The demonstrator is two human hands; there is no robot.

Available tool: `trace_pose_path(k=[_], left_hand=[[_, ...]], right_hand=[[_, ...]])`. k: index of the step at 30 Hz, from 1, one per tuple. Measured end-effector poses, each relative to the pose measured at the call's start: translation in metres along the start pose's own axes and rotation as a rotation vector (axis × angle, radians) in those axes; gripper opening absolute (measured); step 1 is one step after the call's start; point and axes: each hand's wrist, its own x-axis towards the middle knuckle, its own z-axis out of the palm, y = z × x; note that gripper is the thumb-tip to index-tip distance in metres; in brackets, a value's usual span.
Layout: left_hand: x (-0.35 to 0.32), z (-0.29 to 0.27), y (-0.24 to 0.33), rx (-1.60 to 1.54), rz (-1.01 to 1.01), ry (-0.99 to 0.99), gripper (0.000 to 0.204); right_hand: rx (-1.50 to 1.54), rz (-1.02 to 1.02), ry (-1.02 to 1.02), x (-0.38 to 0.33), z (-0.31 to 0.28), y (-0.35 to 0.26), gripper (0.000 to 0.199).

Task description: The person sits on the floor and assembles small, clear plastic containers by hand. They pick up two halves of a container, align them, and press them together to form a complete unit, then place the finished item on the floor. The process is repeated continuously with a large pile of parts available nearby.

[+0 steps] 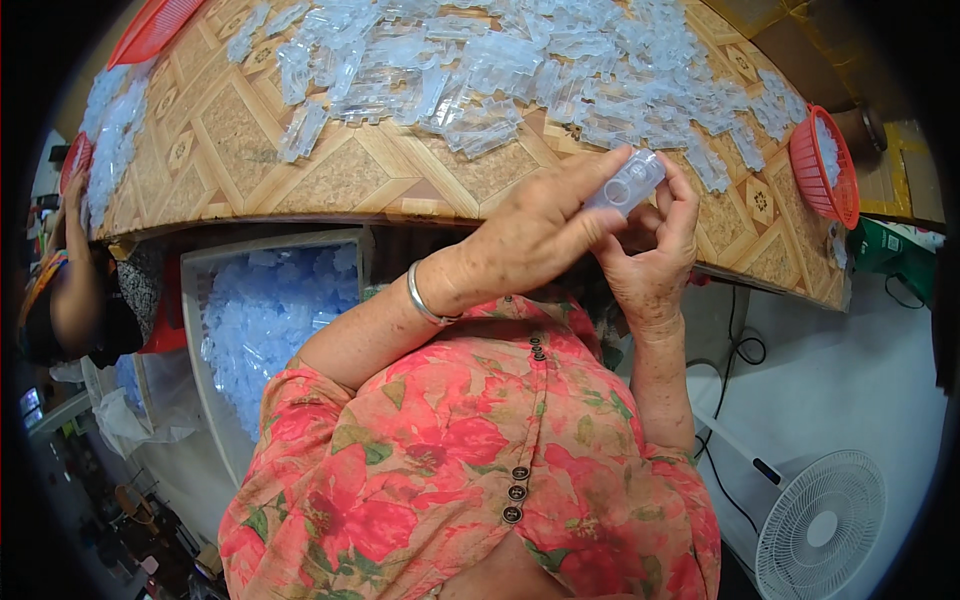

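Note:
Both my hands meet at the table's near edge around one small clear plastic case point(626, 184). My left hand point(535, 232), with a silver bangle at the wrist, grips it from the left with thumb and fingers. Fingertips of my right hand point(655, 255) press it from below and from the right. Just beyond my hands, a big heap of the same clear plastic pieces point(500, 60) covers the patterned table point(330, 175).
A red basket point(825, 165) with clear pieces stands at the table's right end, another red basket point(150, 30) at the far left. A white bin of clear pieces point(265, 320) sits under the table. Another person point(65, 290) sits at left. A white fan point(820, 525) stands lower right.

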Motion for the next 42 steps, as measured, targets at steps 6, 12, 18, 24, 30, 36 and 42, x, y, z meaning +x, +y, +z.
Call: trace_pose_path(k=[6,12,18,24,30,36,42], left_hand=[[0.005,0.002,-0.002,0.287,0.135,0.105,0.058],[0.016,-0.02,-0.007,0.506,0.223,0.049,0.054],[0.019,-0.018,-0.011,0.547,0.194,0.085,0.049],[0.021,-0.019,-0.015,0.542,0.149,0.066,0.041],[0.022,-0.018,-0.014,0.587,0.167,0.071,0.041],[0.02,-0.019,-0.012,0.627,0.154,0.079,0.044],[0.018,-0.014,-0.012,0.584,0.148,0.122,0.05]], right_hand=[[-0.164,0.001,0.011,0.001,0.002,-0.005,0.084],[-0.373,-0.168,-0.053,0.017,-0.018,-0.012,0.054],[-0.314,-0.187,-0.107,0.026,-0.016,-0.003,0.038],[-0.342,-0.254,-0.097,0.032,-0.014,0.004,0.035],[-0.325,-0.192,-0.135,0.033,-0.014,0.003,0.035],[-0.405,-0.233,-0.254,0.057,-0.034,-0.014,0.036],[-0.877,-0.321,0.14,0.154,-0.085,0.036,0.028]])
